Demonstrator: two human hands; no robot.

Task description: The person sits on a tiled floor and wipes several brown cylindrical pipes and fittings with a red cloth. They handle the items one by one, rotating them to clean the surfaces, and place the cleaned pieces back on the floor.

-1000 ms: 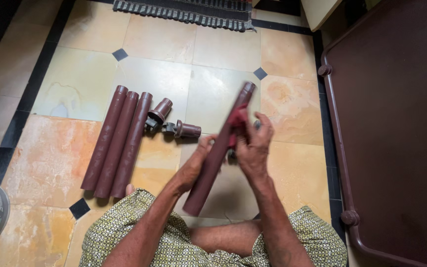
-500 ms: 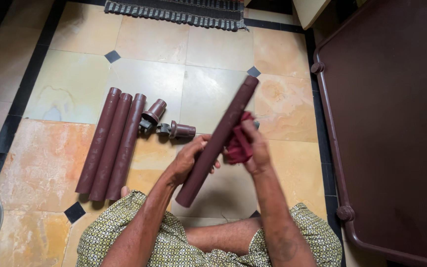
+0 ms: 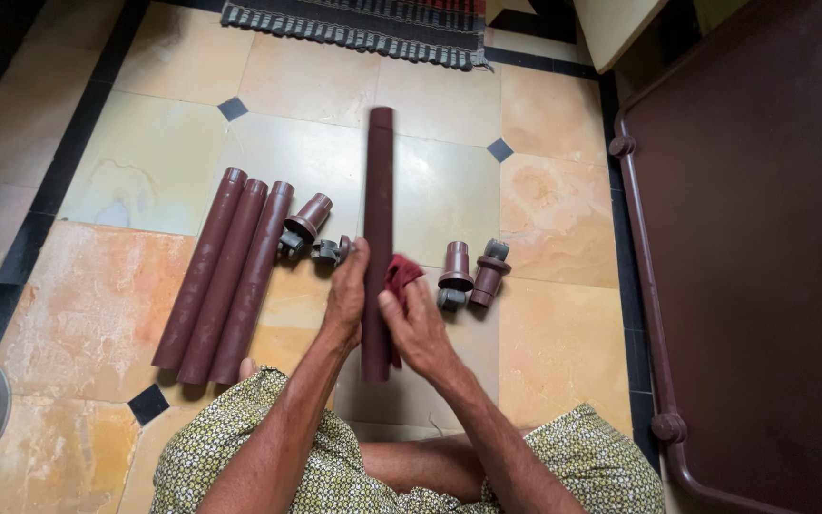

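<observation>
Tilted up to the right half a second ago, now turned almost straight up and down the view: brown tube [image 3: 378, 238], far end pointing toward the striped mat [image 3: 359, 24], near end just above the patterned cloth over the lap [image 3: 335, 466]

Shifted from the lower part of the tube to its middle: left hand [image 3: 346, 300], fingers [image 3: 359, 262] curled round the left side, closed on it but not tightly bunched, thumb side hidden behind the tube

Moved from a loose bunch held off to the right to pressed flat against the tube's right side: dark red cloth [image 3: 400, 276], pinned there under the right hand [image 3: 419, 324], thumb [image 3: 394, 309] and fingers folded in over the cloth, only partly open, touching the tube through it

Newly uncovered to the right of the hands: two short brown end caps [image 3: 473, 274] lying side by side on the tile, near the right hand but apart from it

Unchanged on the floor: three brown tubes [image 3: 225, 276] laid touching each other, left of the held one; two more caps [image 3: 311, 228] just beside their upper ends, the nearer almost at the left hand's fingertips

Along the right edge: dark brown panel with raised rim [image 3: 763, 257], well apart from both hands
</observation>
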